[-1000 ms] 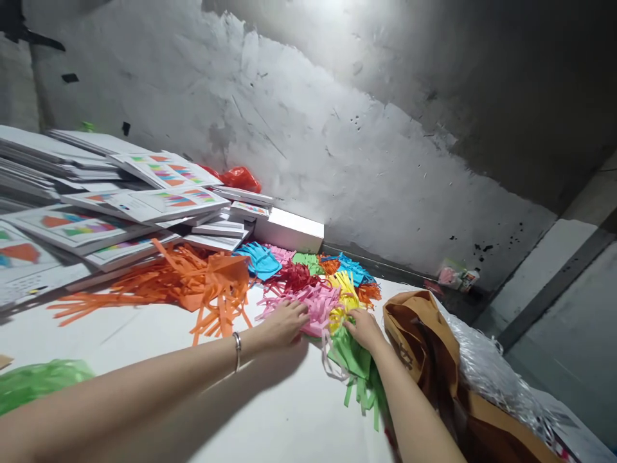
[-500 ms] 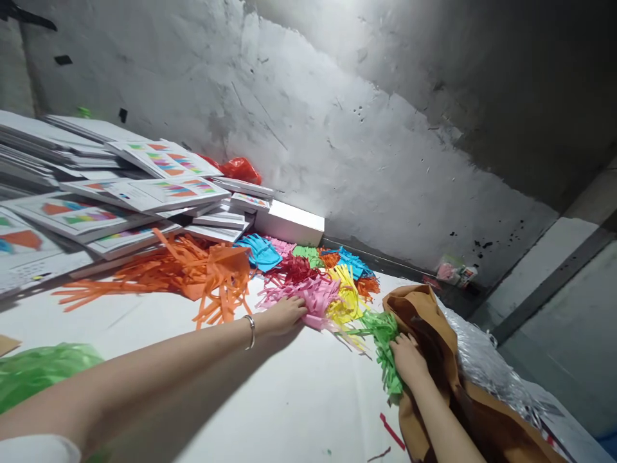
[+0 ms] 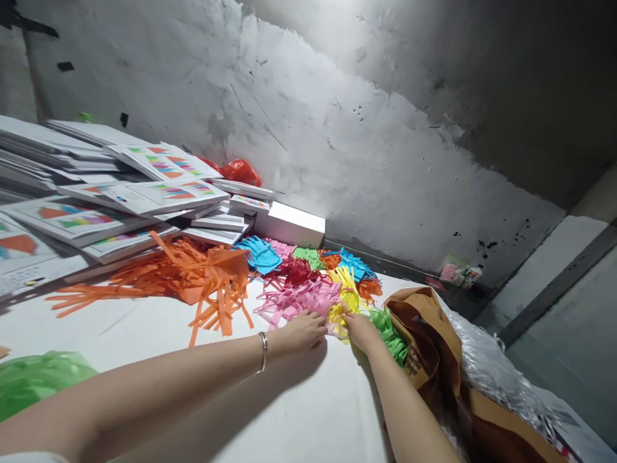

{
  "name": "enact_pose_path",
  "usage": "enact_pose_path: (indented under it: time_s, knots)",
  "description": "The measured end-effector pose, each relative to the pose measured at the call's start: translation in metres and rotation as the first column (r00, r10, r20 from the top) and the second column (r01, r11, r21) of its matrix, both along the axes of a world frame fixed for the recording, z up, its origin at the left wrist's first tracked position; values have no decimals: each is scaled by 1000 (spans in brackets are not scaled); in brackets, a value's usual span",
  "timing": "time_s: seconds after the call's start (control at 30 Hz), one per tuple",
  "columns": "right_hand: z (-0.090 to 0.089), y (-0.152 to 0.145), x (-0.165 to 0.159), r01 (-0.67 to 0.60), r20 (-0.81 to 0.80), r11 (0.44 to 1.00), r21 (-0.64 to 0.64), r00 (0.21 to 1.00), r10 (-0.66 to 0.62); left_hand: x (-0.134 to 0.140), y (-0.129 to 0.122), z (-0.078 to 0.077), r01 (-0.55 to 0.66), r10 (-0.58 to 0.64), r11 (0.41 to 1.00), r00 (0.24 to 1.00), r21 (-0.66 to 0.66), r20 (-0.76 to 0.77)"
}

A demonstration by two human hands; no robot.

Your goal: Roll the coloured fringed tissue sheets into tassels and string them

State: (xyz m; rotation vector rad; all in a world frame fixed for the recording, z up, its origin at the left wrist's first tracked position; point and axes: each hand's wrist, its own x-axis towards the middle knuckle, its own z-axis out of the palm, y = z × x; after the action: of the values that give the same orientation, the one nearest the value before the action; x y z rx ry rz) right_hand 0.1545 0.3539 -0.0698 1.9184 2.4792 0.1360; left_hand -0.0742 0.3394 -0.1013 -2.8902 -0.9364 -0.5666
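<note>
Over the white tabletop (image 3: 299, 405), the left hand (image 3: 301, 330) has its fingers at the near edge of the pink fringe (image 3: 308, 296), the right hand (image 3: 362, 331) at the yellow fringe (image 3: 350, 290); I cannot tell whether either grips. Green fringe (image 3: 390, 339) lies just right of the right fingers, orange fringe (image 3: 212, 273) left of the left fingers, red fringe (image 3: 295, 270) beyond them

On flat white worktop (image 3: 289, 411): stacked white printed slabs (image 3: 159, 196) at left; before them, orange paper fringe (image 3: 202, 273); at centre, pink paper fringe (image 3: 308, 296), yellow paper fringe (image 3: 349, 289) just right; farther right, creased brown bag (image 3: 446, 347).
</note>
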Motion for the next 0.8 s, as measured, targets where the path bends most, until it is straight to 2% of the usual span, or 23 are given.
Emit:
enact_pose_path:
  time_s: [0.1,0.17,0.3,0.47,0.63,0.73,0.8]
  knots:
    - [-5,10,2,-49,-43,999,-1,998,49,-7,5,-4,48,-47,998,998,-32,43]
    - [-6,14,3,-38,-88,999,35,995,41,-16,7,-5,92,-87,994,993,-52,82]
    - [8,23,8,57,-251,977,204,968,-4,-26,6,-2,134,-115,984,980,-114,160]
    - [57,36,28,187,-490,906,379,871,25,-26,7,0,179,-130,963,963,-199,236]
    - [111,23,44,163,-620,889,428,768,157,-24,4,3,201,-109,949,933,-244,344]
    - [142,-3,46,106,-655,892,439,718,237,-24,-4,23,151,-15,957,879,-249,476]
    - [162,-28,41,40,-668,906,422,690,280,-23,-13,49,88,75,966,803,-241,591]
